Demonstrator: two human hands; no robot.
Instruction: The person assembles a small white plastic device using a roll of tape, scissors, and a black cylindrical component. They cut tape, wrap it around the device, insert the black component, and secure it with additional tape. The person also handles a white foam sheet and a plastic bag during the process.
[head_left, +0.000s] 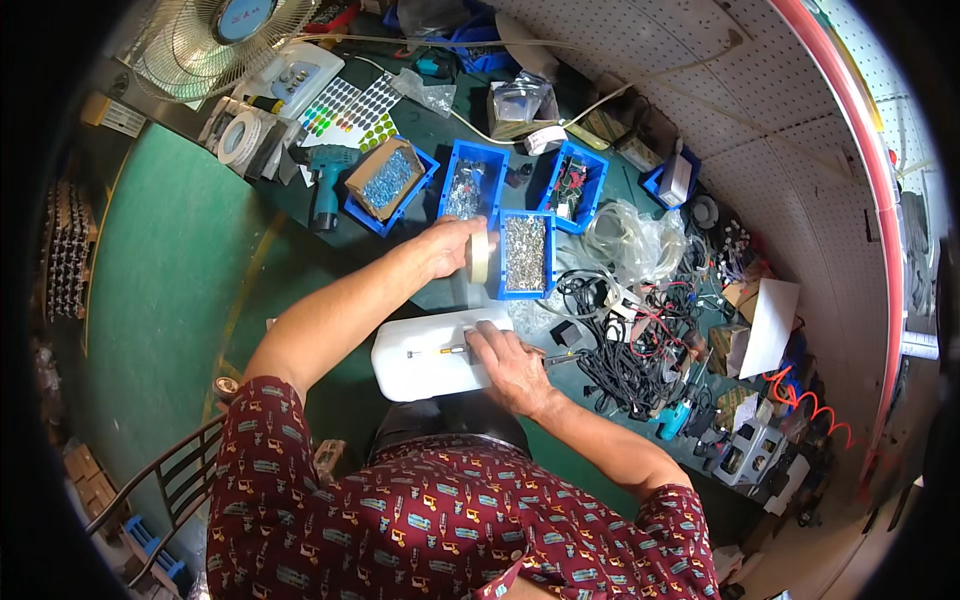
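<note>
A cream-coloured roll of tape (480, 258) stands on edge in the grip of my left hand (452, 247), beside the blue bins. Across my lap and the bench edge lies a white plastic housing (425, 372) with rounded corners. A slim metal and orange part (440, 351) shows on its face. My right hand (512, 368) grips the housing's right end, fingers laid over the top. Something dark shows under those fingertips, too small to name. A thin dark tool (562, 357) juts out past the right hand; whether the hand holds it is unclear.
Blue bins hold small metal parts (525, 252), clear pieces (468, 188) and red-and-black parts (568, 190). A cordless drill (328, 185) lies left of a cardboard box (386, 180). Tangled black cables (625, 365) cover the right side. A fan (220, 40) stands far left.
</note>
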